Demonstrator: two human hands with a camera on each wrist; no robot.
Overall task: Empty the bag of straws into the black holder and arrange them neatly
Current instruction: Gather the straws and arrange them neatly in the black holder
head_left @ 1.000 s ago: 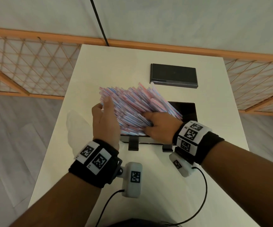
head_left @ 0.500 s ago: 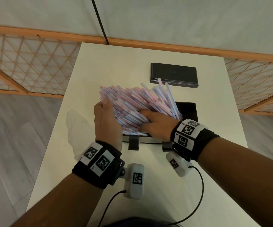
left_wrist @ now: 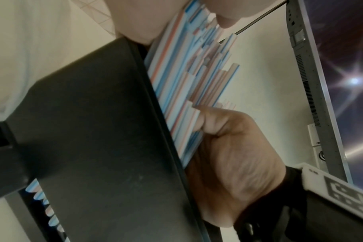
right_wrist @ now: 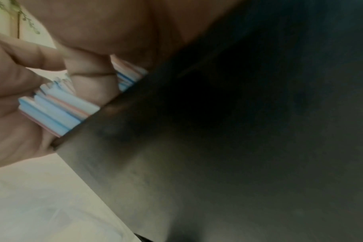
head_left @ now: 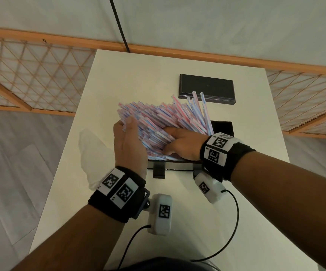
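A big heap of pink, blue and white striped straws (head_left: 158, 124) lies tilted in the black holder (head_left: 223, 127) at mid-table. My left hand (head_left: 128, 133) cups the heap's left ends, thumb curled over the top. My right hand (head_left: 179, 141) lies on the near right of the pile, fingers curled into the straws. A few straws on the right stick up towards the far side. The left wrist view shows the straws (left_wrist: 186, 81) rising behind the holder's wall (left_wrist: 104, 139), the right hand (left_wrist: 228, 155) gripping them. In the right wrist view the straws (right_wrist: 60, 108) sit between both hands over the holder (right_wrist: 238, 147).
The empty clear plastic bag (head_left: 95, 153) lies on the white table (head_left: 130, 79) just left of my left hand. A flat black lid (head_left: 207, 89) rests beyond the holder. Orange lattice railings run along both sides and behind the table.
The straws on the right of the heap have fanned out and stand steeper, reaching towards the lid. Both hands stay on the pile, the left thumb now further over its top.
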